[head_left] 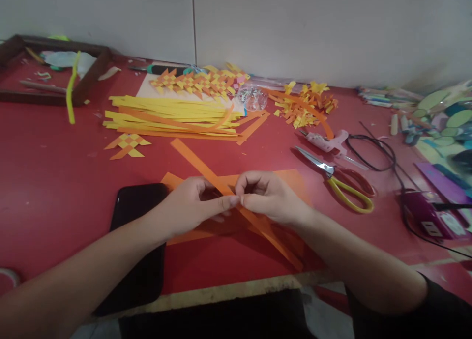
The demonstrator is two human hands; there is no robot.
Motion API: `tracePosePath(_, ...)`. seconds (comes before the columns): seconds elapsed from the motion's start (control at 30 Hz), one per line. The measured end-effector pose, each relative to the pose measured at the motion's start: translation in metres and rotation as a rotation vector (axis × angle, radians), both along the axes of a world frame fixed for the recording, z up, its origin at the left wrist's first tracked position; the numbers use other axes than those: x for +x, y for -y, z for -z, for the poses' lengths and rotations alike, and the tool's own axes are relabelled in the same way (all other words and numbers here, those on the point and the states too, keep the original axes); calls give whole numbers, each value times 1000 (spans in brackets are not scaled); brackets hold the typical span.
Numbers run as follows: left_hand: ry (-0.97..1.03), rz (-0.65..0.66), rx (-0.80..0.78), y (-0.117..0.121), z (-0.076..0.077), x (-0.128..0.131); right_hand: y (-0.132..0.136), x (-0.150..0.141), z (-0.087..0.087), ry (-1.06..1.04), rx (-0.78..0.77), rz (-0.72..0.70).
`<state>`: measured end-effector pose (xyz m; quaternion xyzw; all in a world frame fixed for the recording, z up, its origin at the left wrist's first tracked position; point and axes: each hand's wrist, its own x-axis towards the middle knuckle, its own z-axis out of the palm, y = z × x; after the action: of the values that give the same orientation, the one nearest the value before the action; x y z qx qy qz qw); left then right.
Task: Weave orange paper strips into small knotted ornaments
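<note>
I pinch the long thin orange paper strip (199, 166) mid-length, left hand (191, 204) and right hand (267, 196) fingers closed on it beside the black phone (138, 211); light, floppy, creases easily.

At the centre of the frame, a person's left hand (195, 204) and right hand (267, 196) met fingertip to fingertip, pinching a long orange paper strip (197, 163) that ran diagonally from upper left to lower right over an orange sheet (291, 178) on the red table (55, 182). A black phone (138, 206) lay just left of the hands. Behind them sat a pile of yellow and orange strips (173, 117) and woven pieces (199, 81); scissors (337, 179) and a glue gun (326, 142) lay to the right.
</note>
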<state>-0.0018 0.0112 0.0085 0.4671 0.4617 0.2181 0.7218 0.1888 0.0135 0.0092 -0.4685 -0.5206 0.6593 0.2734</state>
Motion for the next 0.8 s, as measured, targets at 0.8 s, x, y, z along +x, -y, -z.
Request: tracePosePath(0.8, -5, -315, 283, -3, 0, -4, -2, 2, -1, -4, 55, 81)
